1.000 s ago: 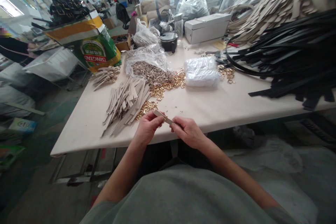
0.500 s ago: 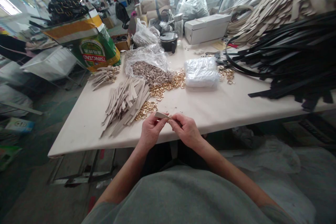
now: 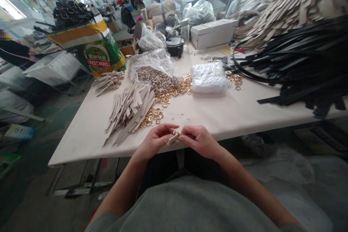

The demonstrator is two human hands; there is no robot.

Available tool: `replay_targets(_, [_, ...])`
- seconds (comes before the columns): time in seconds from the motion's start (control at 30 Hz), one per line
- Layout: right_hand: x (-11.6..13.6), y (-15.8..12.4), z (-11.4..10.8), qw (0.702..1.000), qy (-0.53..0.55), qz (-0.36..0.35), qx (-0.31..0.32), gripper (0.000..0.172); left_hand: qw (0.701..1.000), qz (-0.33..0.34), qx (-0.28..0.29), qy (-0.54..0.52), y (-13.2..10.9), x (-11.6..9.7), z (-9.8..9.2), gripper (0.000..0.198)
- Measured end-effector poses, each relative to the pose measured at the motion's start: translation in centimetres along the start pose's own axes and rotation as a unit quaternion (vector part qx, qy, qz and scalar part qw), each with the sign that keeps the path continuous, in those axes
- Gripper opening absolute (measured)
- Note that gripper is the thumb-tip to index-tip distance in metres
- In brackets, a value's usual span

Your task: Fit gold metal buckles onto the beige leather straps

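Note:
Between my two hands, over the table's front edge, is a short beige strap [image 3: 172,139] with a gold buckle [image 3: 175,133] at its upper end. My left hand [image 3: 155,138] pinches the strap between thumb and fingers. From the other side, the fingertips of my right hand [image 3: 200,140] close on the buckle end; exactly what they grip is too small to make out. Left of the hands lies a fanned pile of beige straps [image 3: 130,110], beside loose gold buckles [image 3: 152,116]. Behind it, small beige loops [image 3: 154,78] spill from a clear plastic bag [image 3: 160,59].
On the table [image 3: 231,116] lie a plastic-wrapped white bundle [image 3: 208,78], a white box [image 3: 213,32] and a dark lidded pot [image 3: 174,46]. Black straps [image 3: 299,65] overhang the right side. A green carton [image 3: 100,52] stands at the left; a person [image 3: 16,52] works beyond it.
Both hands have come slightly lower, nearer my body. The strap has turned from pointing up-left to pointing down-left, and the gold buckle now shows between the fingers.

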State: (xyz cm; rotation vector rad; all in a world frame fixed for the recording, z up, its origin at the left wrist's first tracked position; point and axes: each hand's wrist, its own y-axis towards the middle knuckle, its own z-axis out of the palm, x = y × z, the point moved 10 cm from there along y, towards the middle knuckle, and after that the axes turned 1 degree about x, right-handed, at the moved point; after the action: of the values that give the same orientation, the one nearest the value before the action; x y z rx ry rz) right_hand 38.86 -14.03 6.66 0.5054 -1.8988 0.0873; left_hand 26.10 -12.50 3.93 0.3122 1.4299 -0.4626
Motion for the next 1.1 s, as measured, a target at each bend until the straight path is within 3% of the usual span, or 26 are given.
replay_targets(0.17, [-0.8, 0.8, -0.6, 0.992, -0.118, -0.032, 0.016, 0.027, 0.996, -0.037, -0.041, 0.070, 0.5, 0.0, -0.6, 0.030])
replay_targets(0.3, [-0.3, 2.3, -1.8, 0.966, -0.244, -0.086, -0.002, 0.019, 0.980, -0.042, -0.061, 0.182, 1.3, 0.0, -1.0, 0.022])
replay_targets(0.37, [0.6, 3.0, -2.5, 0.948, -0.292, -0.123, -0.029, 0.014, 0.978, -0.041, -0.063, 0.194, 1.9, 0.4, -1.0, 0.018])
replay_targets(0.47, [2.1, 3.0, -4.3, 0.932, -0.296, -0.163, -0.130, 0.011, 0.989, -0.038, -0.115, 0.085, 2.5, 1.2, -1.8, 0.020])
replay_targets(0.57, [1.9, 2.3, -5.0, 0.937, -0.248, -0.154, -0.194, 0.011, 0.979, -0.038, -0.186, -0.071, 2.8, 2.3, -2.5, 0.021])
replay_targets(0.7, [-0.5, 2.3, -2.0, 0.978, -0.140, -0.098, -0.122, 0.021, 0.968, -0.027, -0.187, -0.165, 3.3, 3.0, -1.3, 0.021])
replay_targets(0.8, [-1.7, 2.1, -1.3, 0.987, -0.039, -0.071, -0.138, 0.019, 0.965, -0.013, -0.181, -0.189, 3.3, 3.5, -0.4, 0.024])
replay_targets(0.97, [-3.6, 2.2, -1.1, 0.975, 0.146, -0.014, -0.164, 0.023, 0.958, -0.008, -0.193, -0.211, 3.2, 4.4, 0.0, 0.028])
replay_targets(1.1, [-5.8, 2.3, 0.0, 0.933, 0.314, 0.065, -0.165, 0.029, 0.962, 0.000, -0.190, -0.198, 3.5, 4.4, 0.3, 0.029])
